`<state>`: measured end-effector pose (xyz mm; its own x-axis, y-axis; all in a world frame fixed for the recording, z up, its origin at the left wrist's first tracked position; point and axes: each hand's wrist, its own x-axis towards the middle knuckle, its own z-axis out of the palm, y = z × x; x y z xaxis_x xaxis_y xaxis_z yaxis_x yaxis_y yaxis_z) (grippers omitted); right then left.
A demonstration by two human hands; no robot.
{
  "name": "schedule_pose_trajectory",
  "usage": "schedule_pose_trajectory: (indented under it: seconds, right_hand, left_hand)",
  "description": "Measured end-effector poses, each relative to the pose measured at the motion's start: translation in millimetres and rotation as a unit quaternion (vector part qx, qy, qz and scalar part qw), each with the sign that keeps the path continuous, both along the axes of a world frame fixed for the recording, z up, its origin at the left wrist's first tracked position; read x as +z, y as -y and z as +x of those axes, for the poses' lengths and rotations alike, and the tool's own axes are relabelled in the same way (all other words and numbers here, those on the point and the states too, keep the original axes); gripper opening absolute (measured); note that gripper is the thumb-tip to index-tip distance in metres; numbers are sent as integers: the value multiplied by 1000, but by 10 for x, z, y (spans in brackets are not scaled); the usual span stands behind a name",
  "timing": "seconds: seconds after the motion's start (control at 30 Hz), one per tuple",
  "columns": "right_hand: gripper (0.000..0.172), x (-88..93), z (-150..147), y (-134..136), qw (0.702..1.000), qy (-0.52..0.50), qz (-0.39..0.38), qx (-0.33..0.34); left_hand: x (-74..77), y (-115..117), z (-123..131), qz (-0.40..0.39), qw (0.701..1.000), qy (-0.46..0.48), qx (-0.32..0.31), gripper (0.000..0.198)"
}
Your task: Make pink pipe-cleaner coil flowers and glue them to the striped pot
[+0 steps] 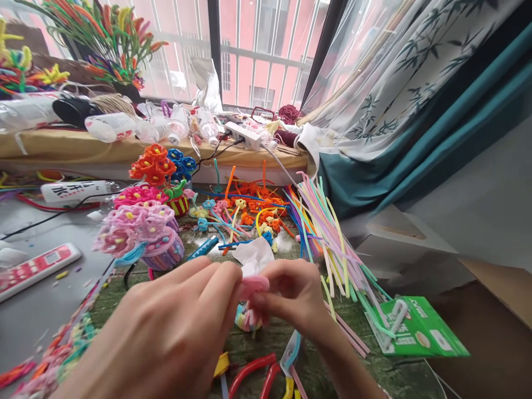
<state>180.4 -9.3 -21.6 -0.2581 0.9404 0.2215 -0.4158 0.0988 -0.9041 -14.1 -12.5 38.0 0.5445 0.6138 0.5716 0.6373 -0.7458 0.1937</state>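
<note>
My left hand (166, 327) and my right hand (293, 296) meet low in the middle of the view, both pinched on a small pink pipe-cleaner piece (254, 285). Below the fingers hangs a little pastel coil (246, 320), partly hidden. Just beyond my left hand stands a pink and lilac pipe-cleaner flower basket (143, 233). A bundle of pastel pipe cleaners (328, 233) fans out to the right of my right hand.
Red-handled pliers (253, 372) and a small cutter (291, 360) lie near the front edge. A green packet (418, 327) lies at the right. Loose orange and blue pieces (249, 208), orange and blue flowers (160, 163), a power strip (33, 269) and bottles on the sill (116, 126) surround the work spot.
</note>
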Motion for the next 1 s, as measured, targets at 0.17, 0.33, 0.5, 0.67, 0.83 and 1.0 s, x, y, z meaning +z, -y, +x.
schedule_pose_trajectory:
  seconds: [0.17,0.33,0.5,0.67,0.83,1.0]
  right_hand:
    - [21,60,70,-124,986,154,47,-44]
    - [30,-67,32,-116,976,209,34,-51]
    - [30,-203,-49,-130,990,131,-33,-41]
    - [24,-244,-50,-98,993,99,-48,-41]
    - [24,-284,-49,-54,993,88,-78,-31]
    - [27,-302,-53,-35,991,100,-84,-11]
  left_hand:
    - [-54,-144,165,17,999,-30,12,28]
    - [-397,-209,123,-60,998,-1,26,22]
    - [-518,-258,90,-101,992,73,16,17]
    - [-535,-233,89,-141,983,115,8,13]
    - [-535,-205,109,-186,973,139,18,15]
    - [-519,-178,72,-298,939,169,8,21]
